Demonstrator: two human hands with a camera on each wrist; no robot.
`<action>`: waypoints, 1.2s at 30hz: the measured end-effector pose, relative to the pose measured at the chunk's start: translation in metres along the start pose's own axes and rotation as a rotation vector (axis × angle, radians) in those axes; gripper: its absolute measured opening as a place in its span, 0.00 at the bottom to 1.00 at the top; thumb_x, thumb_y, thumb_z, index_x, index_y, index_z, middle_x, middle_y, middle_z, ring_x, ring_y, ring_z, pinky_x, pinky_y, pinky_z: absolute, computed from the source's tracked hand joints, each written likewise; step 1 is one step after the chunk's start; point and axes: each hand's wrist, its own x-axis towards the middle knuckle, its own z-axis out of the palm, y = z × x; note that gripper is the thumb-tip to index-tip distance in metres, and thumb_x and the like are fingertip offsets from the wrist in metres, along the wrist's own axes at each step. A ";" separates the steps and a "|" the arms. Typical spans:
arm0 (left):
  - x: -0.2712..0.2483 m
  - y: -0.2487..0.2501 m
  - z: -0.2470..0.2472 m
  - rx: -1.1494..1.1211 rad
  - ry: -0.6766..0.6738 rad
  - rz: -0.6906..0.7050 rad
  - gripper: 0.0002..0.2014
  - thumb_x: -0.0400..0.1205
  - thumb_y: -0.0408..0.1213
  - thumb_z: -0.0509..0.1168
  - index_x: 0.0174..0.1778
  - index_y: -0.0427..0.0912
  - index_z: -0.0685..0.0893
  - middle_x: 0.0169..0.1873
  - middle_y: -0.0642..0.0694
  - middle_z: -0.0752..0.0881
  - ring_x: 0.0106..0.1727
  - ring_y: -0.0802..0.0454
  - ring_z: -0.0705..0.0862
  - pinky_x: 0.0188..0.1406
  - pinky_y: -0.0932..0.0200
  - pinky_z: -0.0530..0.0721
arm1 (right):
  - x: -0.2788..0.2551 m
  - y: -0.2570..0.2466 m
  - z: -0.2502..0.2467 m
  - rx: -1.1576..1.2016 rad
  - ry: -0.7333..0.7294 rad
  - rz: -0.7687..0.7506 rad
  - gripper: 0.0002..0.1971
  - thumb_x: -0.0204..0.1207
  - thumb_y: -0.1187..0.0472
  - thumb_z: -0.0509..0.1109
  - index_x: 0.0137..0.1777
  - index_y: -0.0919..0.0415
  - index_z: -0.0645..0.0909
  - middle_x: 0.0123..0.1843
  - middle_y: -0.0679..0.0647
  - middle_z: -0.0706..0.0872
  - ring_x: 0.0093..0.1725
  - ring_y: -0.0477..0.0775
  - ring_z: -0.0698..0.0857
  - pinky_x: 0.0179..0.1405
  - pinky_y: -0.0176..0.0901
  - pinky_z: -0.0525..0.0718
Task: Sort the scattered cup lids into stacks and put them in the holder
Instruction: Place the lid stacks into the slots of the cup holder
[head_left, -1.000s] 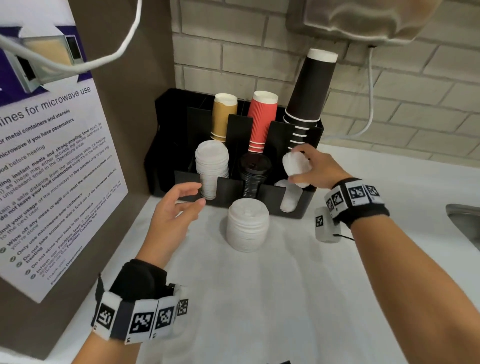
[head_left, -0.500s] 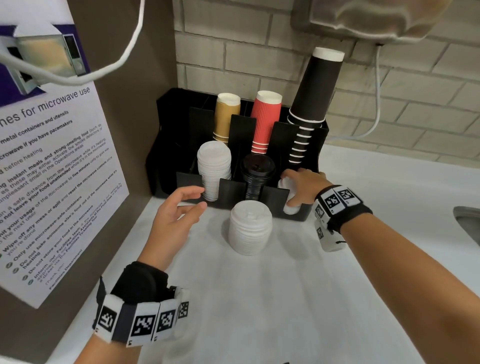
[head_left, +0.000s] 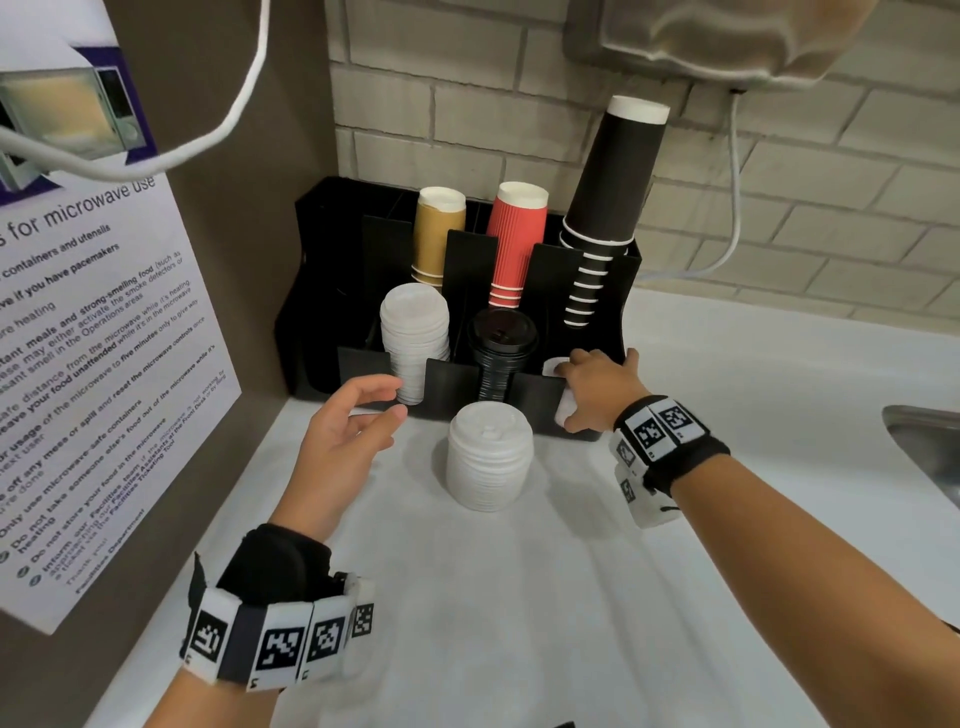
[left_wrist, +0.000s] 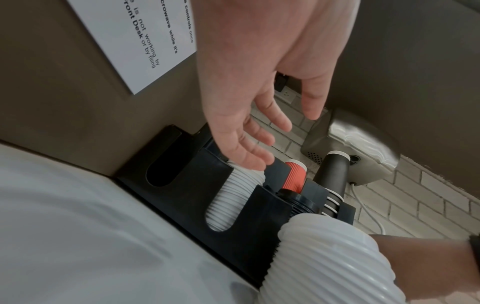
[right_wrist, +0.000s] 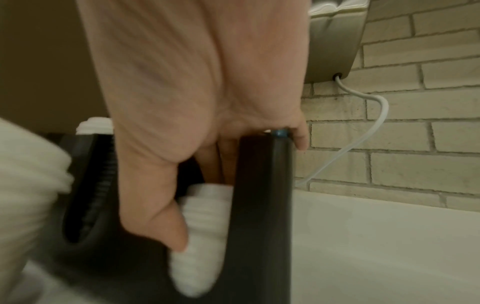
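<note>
3 lid stacks are seen standing in the front row of the black holder (head_left: 457, 376) in the head view: a tall white stack (head_left: 415, 340) on the left, a black stack (head_left: 501, 345) in the middle, and a short small white stack (head_left: 563, 402) in the right slot. 1 more wide white stack (head_left: 489, 454) is left standing on the white surface (head_left: 519, 597), just in front of the holder. The right hand (head_left: 597, 387) is reached down into the right slot; 1.0 s ago it was held above the holder with small lids pinched, and 0.5 s ago it was already being lowered. The drop into the slot is judged nearly finished. The left hand (head_left: 343, 431) is held apart and relaxed beside the tall white stack, gripping nothing, much as it was 1.0 s ago. Gold, red and black cups are stacked in the back row.

In the left wrist view the left hand (left_wrist: 249, 115) is shown with fingers spread, hovering just over the tall white stack (left_wrist: 233, 197); no contact can be confirmed. The wide white stack (left_wrist: 327, 259) is seen close at the lower right, against the holder (left_wrist: 246, 236) front.

In the right wrist view, blurred, the right hand (right_wrist: 197, 127) is draped over the holder wall (right_wrist: 259, 205), thumb (right_wrist: 166, 224) pressed on the small white stack (right_wrist: 202, 236) through the front cutout, little finger hooked outside the wall. The lids are judged still clamped, not yet released. 1 stack remains to be put in; the wide white stack is judged next.
</note>
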 end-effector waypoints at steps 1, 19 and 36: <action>0.000 0.000 0.000 -0.007 -0.002 -0.002 0.12 0.84 0.32 0.67 0.54 0.56 0.85 0.55 0.52 0.84 0.50 0.57 0.85 0.49 0.64 0.85 | -0.002 0.000 -0.006 0.000 -0.022 0.011 0.32 0.70 0.51 0.73 0.75 0.53 0.70 0.66 0.53 0.76 0.70 0.58 0.71 0.71 0.76 0.59; -0.007 -0.003 -0.002 -0.052 -0.036 -0.034 0.11 0.84 0.33 0.67 0.53 0.55 0.86 0.41 0.62 0.86 0.46 0.57 0.87 0.50 0.60 0.84 | -0.029 -0.073 -0.001 0.523 0.003 -0.330 0.44 0.60 0.45 0.83 0.77 0.43 0.67 0.64 0.52 0.70 0.63 0.56 0.76 0.59 0.44 0.79; -0.014 0.008 0.019 -0.022 -0.227 -0.017 0.37 0.67 0.50 0.79 0.72 0.68 0.73 0.69 0.57 0.79 0.65 0.60 0.83 0.57 0.65 0.83 | -0.062 -0.073 -0.030 0.991 0.233 -0.394 0.34 0.63 0.57 0.83 0.70 0.46 0.76 0.62 0.49 0.82 0.63 0.48 0.79 0.64 0.45 0.80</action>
